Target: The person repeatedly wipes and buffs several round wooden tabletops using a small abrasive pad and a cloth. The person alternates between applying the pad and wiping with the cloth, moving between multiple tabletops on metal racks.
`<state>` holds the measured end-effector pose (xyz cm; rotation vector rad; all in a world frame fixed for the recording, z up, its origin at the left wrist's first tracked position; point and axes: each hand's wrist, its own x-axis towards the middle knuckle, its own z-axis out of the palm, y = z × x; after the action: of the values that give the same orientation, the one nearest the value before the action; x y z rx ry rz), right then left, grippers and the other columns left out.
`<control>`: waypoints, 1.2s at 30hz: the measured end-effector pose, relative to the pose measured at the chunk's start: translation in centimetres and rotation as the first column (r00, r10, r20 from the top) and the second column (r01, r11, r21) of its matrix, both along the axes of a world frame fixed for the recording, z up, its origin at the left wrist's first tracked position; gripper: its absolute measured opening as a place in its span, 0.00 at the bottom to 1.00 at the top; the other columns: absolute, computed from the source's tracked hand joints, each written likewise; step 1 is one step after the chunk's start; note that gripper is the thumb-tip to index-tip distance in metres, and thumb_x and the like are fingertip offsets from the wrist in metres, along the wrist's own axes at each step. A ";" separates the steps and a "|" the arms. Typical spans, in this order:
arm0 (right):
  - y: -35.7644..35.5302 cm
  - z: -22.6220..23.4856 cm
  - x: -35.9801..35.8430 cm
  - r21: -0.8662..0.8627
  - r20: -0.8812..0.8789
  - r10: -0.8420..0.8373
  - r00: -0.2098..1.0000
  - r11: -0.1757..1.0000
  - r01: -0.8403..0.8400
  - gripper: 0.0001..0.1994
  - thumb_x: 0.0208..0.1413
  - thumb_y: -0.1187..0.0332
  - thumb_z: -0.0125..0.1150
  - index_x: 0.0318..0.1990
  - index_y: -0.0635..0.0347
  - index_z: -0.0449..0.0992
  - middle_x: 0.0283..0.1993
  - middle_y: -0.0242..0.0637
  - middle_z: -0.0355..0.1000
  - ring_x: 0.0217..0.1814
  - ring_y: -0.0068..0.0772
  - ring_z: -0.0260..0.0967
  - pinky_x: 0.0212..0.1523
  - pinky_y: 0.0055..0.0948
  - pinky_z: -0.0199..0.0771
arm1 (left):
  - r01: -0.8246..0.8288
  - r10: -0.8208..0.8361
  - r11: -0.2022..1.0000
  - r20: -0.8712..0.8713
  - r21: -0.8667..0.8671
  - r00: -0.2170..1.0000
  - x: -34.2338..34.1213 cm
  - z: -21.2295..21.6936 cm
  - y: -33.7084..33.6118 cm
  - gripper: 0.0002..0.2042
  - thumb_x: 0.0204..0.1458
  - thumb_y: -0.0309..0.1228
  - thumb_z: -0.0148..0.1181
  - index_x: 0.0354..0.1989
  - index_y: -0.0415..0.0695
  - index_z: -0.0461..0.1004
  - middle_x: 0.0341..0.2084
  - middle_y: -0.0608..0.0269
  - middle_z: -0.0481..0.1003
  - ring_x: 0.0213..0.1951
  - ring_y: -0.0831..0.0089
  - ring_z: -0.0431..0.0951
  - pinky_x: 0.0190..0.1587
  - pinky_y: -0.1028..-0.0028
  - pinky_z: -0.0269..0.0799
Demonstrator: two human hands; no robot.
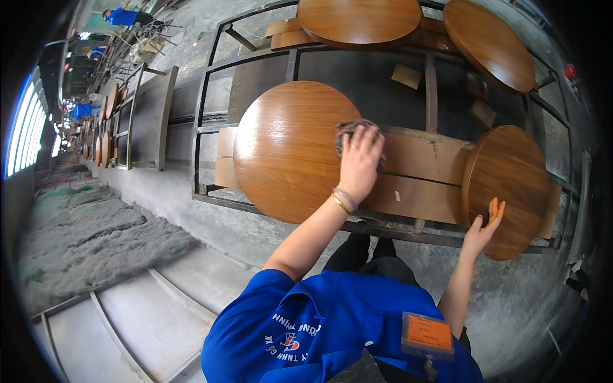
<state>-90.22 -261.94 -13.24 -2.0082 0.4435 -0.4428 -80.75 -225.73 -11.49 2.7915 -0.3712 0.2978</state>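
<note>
Blue shirt [364, 313] and orange badge [428, 333] fill the foreground, on the near side of the main disc [287, 153], one of four round brown wooden tops resting on a metal-framed counter [431, 96]. At the main disc's right edge, the left hand [361, 150] presses down a bunched, dark patterned rag [343, 137], its grip closed over the cloth. Well to the right of the main disc, the right hand [482, 233] is at the near part of the right disc [511, 169], orange marks on its fingers; thumb and fingers stand apart around a dark item [485, 218] too small to name, and whether that grip is clamped cannot be told. Boards [424, 153] lie between the two discs.

Rubbing appears under way on the main disc, whose visible face is brown throughout, with a bright sheen toward its left. Beyond the main disc, the far disc [361, 22] and, farther right, the corner disc [488, 48] look fully coloured too, neither touched by a hand. Colouring seems complete on the faces in sight; how much of the main disc has been wiped, and whether the other three await the rag, remains unclear. Undersides are hidden.
</note>
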 end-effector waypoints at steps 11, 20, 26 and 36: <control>-4.3 0.6 -1.3 0.035 -0.040 -0.199 0.979 0.979 0.201 0.38 0.62 0.84 0.44 0.82 0.57 0.51 0.79 0.44 0.64 0.81 0.43 0.60 0.78 0.39 0.58 | -0.648 0.631 0.754 0.158 0.104 0.760 4.1 -0.1 23.6 0.24 0.51 0.16 0.55 0.58 0.43 0.81 0.64 0.49 0.75 0.66 0.49 0.73 0.71 0.54 0.64; -3.1 1.3 0.0 -0.016 0.065 -0.125 0.990 0.992 0.126 0.38 0.62 0.84 0.45 0.82 0.60 0.51 0.78 0.49 0.64 0.81 0.46 0.59 0.81 0.43 0.54 | -0.122 0.116 0.991 0.100 0.057 0.988 5.2 -1.4 2.5 0.27 0.50 0.15 0.55 0.62 0.45 0.79 0.65 0.52 0.72 0.70 0.49 0.67 0.76 0.46 0.56; -5.1 1.7 0.2 -0.101 0.105 -0.125 0.987 0.986 0.136 0.38 0.60 0.85 0.45 0.81 0.62 0.52 0.77 0.49 0.66 0.81 0.47 0.60 0.81 0.44 0.52 | -0.163 0.146 0.979 0.141 0.121 0.979 7.2 -1.1 14.0 0.30 0.47 0.12 0.56 0.62 0.44 0.78 0.66 0.53 0.72 0.71 0.49 0.66 0.76 0.49 0.57; -8.9 0.1 -2.4 -0.063 0.107 -0.280 0.954 0.956 0.288 0.38 0.61 0.83 0.46 0.81 0.63 0.52 0.77 0.53 0.66 0.80 0.48 0.62 0.79 0.44 0.56 | -0.508 0.481 0.853 0.198 0.121 0.854 12.4 -2.2 18.7 0.23 0.54 0.18 0.54 0.58 0.44 0.82 0.62 0.48 0.77 0.65 0.47 0.73 0.70 0.57 0.67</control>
<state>-92.62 -270.85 -13.12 -1.9939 0.6676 -0.7432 -68.33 -207.03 -13.69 3.0003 0.3256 0.6386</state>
